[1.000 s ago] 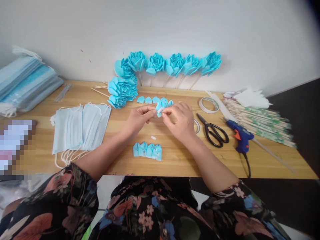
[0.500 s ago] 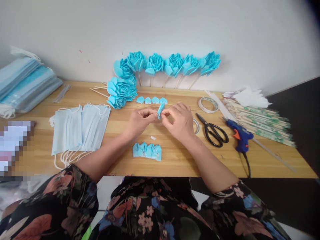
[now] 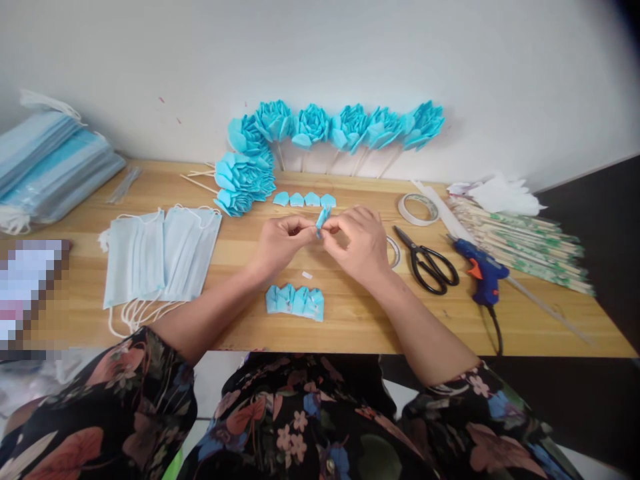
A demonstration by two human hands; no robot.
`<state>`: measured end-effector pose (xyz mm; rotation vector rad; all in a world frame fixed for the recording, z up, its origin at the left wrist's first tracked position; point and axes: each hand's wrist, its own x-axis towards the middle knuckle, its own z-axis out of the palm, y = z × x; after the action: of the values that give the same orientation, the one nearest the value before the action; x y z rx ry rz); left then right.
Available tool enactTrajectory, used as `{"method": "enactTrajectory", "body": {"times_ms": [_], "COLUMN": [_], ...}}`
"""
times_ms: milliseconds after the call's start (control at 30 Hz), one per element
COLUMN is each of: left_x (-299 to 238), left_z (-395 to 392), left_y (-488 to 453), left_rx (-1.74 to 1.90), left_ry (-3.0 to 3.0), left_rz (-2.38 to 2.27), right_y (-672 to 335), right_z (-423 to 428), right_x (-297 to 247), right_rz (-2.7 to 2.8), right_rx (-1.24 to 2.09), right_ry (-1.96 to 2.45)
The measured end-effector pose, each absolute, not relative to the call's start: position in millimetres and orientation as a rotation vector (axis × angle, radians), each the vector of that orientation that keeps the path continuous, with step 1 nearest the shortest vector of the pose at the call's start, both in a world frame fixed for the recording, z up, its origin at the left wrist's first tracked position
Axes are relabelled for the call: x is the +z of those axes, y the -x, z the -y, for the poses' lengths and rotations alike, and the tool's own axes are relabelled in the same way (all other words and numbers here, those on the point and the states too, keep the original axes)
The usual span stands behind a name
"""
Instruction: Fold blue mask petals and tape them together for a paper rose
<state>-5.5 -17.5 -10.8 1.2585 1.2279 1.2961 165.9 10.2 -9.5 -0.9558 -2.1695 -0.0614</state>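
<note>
Between the fingertips of both hands is a small folded blue petal (image 3: 324, 216), held upright above the table. My left hand (image 3: 287, 243) pinches its lower end from the left, thumb and forefinger closed. From the right, my right hand (image 3: 354, 241) pinches the same end. Just beyond the hands lies a row of several loose blue petals (image 3: 297, 199). Nearer to me rests a strip of joined, folded blue petals (image 3: 295, 303), with a small white scrap (image 3: 307, 275) above it.
Finished blue flowers (image 3: 310, 127) on sticks line the wall. Face masks (image 3: 163, 257) and a packed mask stack (image 3: 55, 167) are at left. On the right lie a tape roll (image 3: 419, 209), black scissors (image 3: 431, 268), a blue glue gun (image 3: 483, 270) and wrapped chopsticks (image 3: 525, 247).
Both hands stay nearly in place, pinching the same petal, whose tilt has shifted slightly. The whole view has moved a little.
</note>
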Motion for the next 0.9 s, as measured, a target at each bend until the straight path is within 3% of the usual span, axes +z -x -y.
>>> {"method": "enactTrajectory", "body": {"times_ms": [900], "left_x": [-10.9], "left_z": [12.8], "left_y": [8.9], "left_rx": [1.303], "left_ry": [-1.152], "left_rz": [-1.189], "right_y": [-168.4], "right_z": [-11.1], "right_x": [-8.6], "right_rz": [2.119], "right_rx": [-0.006], "right_ry": [0.889]}}
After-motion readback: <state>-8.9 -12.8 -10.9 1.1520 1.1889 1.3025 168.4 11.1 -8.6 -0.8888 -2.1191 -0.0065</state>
